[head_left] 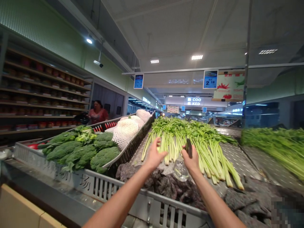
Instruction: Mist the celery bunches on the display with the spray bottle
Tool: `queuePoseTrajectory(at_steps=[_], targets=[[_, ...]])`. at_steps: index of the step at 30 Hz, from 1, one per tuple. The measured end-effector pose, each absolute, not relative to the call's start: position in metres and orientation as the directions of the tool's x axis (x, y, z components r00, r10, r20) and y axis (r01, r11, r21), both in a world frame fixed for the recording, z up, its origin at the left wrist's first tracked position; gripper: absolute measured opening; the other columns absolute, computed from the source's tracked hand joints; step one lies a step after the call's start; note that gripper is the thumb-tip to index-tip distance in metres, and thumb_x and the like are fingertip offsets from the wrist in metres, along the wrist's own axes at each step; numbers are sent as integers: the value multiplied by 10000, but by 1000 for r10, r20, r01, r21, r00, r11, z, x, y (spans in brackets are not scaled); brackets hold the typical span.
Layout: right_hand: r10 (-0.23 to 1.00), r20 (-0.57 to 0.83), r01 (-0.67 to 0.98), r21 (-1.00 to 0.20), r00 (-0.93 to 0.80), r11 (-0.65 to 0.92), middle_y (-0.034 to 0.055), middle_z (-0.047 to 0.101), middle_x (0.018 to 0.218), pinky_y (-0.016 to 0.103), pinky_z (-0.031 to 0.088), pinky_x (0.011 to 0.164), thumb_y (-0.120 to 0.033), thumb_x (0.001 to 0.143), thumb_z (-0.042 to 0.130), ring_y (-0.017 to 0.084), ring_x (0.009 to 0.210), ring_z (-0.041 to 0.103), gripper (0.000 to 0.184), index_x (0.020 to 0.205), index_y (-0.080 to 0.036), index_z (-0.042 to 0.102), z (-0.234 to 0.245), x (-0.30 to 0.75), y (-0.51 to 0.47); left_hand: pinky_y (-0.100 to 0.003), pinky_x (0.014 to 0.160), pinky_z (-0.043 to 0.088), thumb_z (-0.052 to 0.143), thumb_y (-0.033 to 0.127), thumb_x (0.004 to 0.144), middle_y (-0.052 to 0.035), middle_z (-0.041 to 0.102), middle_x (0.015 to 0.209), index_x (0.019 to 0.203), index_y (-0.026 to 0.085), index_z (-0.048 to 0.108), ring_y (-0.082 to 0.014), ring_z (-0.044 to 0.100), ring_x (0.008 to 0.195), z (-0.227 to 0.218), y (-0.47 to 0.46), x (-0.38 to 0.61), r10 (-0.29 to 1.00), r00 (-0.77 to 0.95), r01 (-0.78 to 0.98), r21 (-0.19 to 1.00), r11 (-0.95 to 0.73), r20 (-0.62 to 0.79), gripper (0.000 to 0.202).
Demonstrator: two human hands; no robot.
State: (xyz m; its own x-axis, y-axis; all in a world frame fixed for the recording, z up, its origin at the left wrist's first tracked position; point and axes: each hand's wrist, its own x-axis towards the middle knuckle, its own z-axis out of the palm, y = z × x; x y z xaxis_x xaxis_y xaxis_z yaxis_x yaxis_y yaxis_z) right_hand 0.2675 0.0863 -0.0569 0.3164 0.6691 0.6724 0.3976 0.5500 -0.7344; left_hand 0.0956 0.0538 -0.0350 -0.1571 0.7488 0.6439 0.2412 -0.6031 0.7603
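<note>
A: What has the right hand [191, 158] got?
B: It is closed around a dark handle [189, 148], upright above the thumb. A clear container [180, 171] shows just below and to the left of that grip. I cannot tell whether those 2 are joined.
A: And the left hand [155, 155]?
B: Wide, with thumb and fingers spread and curved, a gap between it and the right hand. It is over the celery's cut ends; whether it touches them I cannot tell.
A: So where is the celery [185, 129]?
B: Behind and between the 2 hands, leaves away from them, pale stalks towards them. More stalks fan out to the right of the right hand, on a patterned metal surface [237, 158].
A: What is nearer the wrists?
B: A bunched dark cloth [166, 186], beneath both.
A: Further out?
B: Left of the left hand, a grey crate [109, 182] holds broccoli [80, 150], with white foam-netted produce [125, 129] behind. Beyond that are a person in red [98, 113] and shelves of jars [45, 90]. Well above the right hand hangs a blue price sign [210, 79].
</note>
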Motion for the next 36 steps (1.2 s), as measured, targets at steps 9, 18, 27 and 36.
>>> queuePoseTrajectory(at_steps=[9,18,27,36], targets=[[658,701,400,-706,276,585,4,547,676,251,378,544,-320,621,478,150,579,497,243,808,-169,512,-49,273,76,-345,925,308,753,261,390,-100,473,1153,1165,163,388,-243,429,1050,-116,53,154,864,141,317,804,-503,484,862],[689,689,416,-708,227,571,-2,539,665,238,356,512,-311,625,464,139,557,482,231,812,-177,495,-33,245,70,-326,915,311,705,232,452,-99,483,1119,1128,114,406,-236,432,1045,-107,46,150,872,-17,253,846,-469,489,748],[716,654,399,-741,244,540,2,557,663,250,363,539,-343,605,477,153,580,497,247,787,-180,510,-38,246,80,-312,910,316,704,199,427,-102,479,1127,1128,118,391,-234,431,1045,-107,44,152,904,-54,272,877,-396,425,772],[718,661,426,-727,221,538,-10,539,627,238,346,510,-337,619,458,143,552,482,212,759,-185,508,-36,247,72,-313,883,336,711,241,429,-100,497,1091,1103,111,398,-232,452,1006,-105,39,151,875,-16,334,827,-452,485,754]])
